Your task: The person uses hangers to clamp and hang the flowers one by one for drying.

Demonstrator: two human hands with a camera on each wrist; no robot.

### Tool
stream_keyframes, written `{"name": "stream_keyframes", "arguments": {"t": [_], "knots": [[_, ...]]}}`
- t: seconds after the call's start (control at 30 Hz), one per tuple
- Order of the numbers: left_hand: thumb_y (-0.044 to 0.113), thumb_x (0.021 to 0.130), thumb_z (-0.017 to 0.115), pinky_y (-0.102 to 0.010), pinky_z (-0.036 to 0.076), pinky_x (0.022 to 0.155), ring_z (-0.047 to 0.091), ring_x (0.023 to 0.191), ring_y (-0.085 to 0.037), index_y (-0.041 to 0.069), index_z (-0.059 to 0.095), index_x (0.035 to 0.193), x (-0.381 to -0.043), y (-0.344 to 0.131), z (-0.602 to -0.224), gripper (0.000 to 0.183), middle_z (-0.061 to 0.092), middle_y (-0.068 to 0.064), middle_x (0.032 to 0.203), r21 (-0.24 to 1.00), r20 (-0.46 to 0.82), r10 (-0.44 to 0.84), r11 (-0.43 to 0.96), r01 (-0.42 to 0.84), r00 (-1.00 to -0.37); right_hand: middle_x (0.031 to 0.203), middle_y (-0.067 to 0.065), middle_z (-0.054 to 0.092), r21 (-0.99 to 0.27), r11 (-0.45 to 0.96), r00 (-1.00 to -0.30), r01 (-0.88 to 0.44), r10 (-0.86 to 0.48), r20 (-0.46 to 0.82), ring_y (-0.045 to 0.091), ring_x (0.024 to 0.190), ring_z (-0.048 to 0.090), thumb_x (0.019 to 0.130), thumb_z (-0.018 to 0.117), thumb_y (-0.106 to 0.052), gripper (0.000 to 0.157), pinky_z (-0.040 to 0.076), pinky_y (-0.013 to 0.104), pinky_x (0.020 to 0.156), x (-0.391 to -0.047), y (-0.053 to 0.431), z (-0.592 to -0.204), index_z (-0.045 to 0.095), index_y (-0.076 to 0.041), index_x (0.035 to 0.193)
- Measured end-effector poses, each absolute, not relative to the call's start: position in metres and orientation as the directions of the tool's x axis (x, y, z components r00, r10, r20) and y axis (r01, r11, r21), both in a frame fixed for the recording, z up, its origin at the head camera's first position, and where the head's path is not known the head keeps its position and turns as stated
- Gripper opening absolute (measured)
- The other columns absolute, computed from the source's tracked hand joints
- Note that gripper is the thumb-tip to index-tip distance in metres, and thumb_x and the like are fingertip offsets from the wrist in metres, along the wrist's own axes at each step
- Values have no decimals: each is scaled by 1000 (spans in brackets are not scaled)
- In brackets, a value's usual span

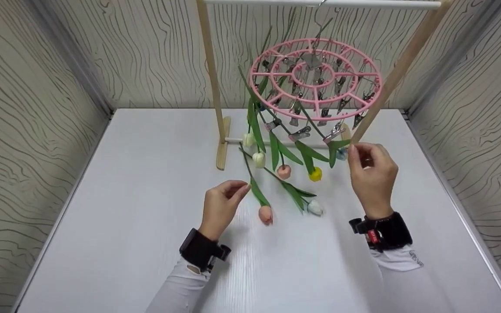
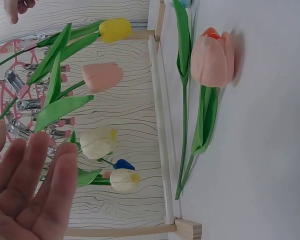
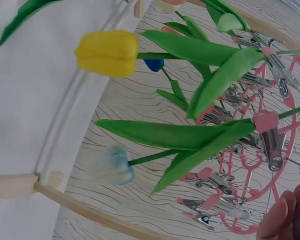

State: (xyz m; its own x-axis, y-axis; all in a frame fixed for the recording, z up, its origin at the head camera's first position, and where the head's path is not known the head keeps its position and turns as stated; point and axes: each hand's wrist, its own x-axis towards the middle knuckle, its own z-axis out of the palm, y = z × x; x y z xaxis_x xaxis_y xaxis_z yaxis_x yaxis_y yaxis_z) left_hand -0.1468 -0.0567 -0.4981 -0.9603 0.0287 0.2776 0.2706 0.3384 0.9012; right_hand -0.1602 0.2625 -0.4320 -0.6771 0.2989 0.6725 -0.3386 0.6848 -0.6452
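My left hand (image 1: 224,206) hovers beside the leaf of a pink tulip (image 1: 265,214) lying on the table; its fingers look relaxed in the left wrist view, holding nothing. A pale blue-white tulip (image 1: 315,207) lies next to that flower. My right hand (image 1: 372,178) is raised near the stand's right post, thumb and forefinger close together, with nothing visible between them. Nearest to it hangs a blue-and-white tulip (image 3: 112,165), its stem gripped by a pink-tipped metal clip (image 3: 270,140). A yellow tulip (image 1: 315,174), a pink one (image 1: 284,171) and white ones (image 1: 258,159) also hang upside down.
The round pink clip hanger (image 1: 315,118) hangs by a hook from the white rod (image 1: 268,2) of a wooden stand (image 1: 214,74). Several clips dangle beneath its rings. Wood-patterned panels (image 1: 155,52) surround the white table (image 1: 137,217) at the back and sides.
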Motion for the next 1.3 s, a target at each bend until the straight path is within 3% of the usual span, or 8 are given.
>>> {"name": "stream_keyframes", "arguments": {"t": [0.2, 0.3, 0.43, 0.57, 0.7, 0.93, 1.13, 1.3], "knots": [[10, 109, 83, -25, 66, 79, 87, 90, -34, -4, 88, 111, -148, -61, -497, 15, 90, -21, 105, 880, 269, 31, 398, 258, -963, 92, 27, 75, -661, 684, -738, -309, 265, 620, -9, 81, 53, 105, 79, 8, 4, 43, 1, 75, -146, 263, -475, 80, 12, 108], [8, 110, 82, -30, 70, 80, 88, 93, -35, -4, 88, 110, -149, -63, -498, 13, 90, -20, 105, 863, 263, 28, 440, 248, -964, 94, 25, 79, -658, 709, -824, -254, 198, 531, 9, 79, 67, 105, 80, 8, 4, 50, 6, 75, -140, 260, -494, 82, 10, 107], [8, 111, 80, -35, 71, 81, 87, 92, -34, -3, 88, 110, -148, -65, -500, 13, 90, -19, 103, 853, 255, 35, 463, 242, -966, 109, 28, 83, -636, 756, -949, -157, 64, 309, 41, 97, 80, 108, 78, 1, 14, 69, 39, 87, -134, 251, -508, 83, 12, 116], [9, 111, 80, -34, 70, 82, 86, 92, -34, -2, 88, 111, -147, -66, -502, 14, 89, -19, 102, 853, 248, 44, 464, 239, -968, 126, 34, 81, -591, 801, -991, -98, -27, 129, 51, 118, 79, 112, 76, -6, 28, 66, 65, 105, -138, 238, -514, 80, 15, 130], [9, 111, 80, -31, 69, 81, 86, 92, -33, -2, 88, 111, -146, -67, -504, 14, 89, -19, 102, 856, 239, 46, 461, 233, -970, 127, 35, 80, -535, 834, -990, -135, -89, 111, 52, 119, 79, 110, 79, -7, 31, 67, 66, 105, -155, 233, -538, 79, 16, 131], [7, 110, 80, -30, 68, 81, 86, 93, -33, -3, 88, 110, -144, -68, -509, 12, 89, -19, 102, 858, 214, 32, 471, 204, -976, 120, 28, 81, -380, 893, -967, -242, -189, 173, 47, 107, 79, 107, 87, -18, 34, 69, 60, 95, -206, 252, -632, 83, 10, 124], [7, 110, 80, -30, 68, 81, 86, 92, -33, -4, 88, 110, -146, -68, -510, 13, 89, -19, 102, 858, 215, 29, 473, 203, -976, 106, 21, 82, -214, 940, -952, -265, -218, 217, 41, 91, 77, 103, 91, -27, 34, 67, 59, 81, -218, 249, -643, 86, 5, 115], [7, 110, 80, -30, 68, 81, 86, 93, -34, -4, 88, 109, -147, -66, -509, 13, 89, -19, 102, 861, 217, 27, 466, 205, -976, 96, 19, 79, -135, 961, -946, -243, -204, 253, 40, 82, 74, 97, 96, -22, 28, 65, 59, 72, -212, 247, -643, 84, 3, 101]]}}
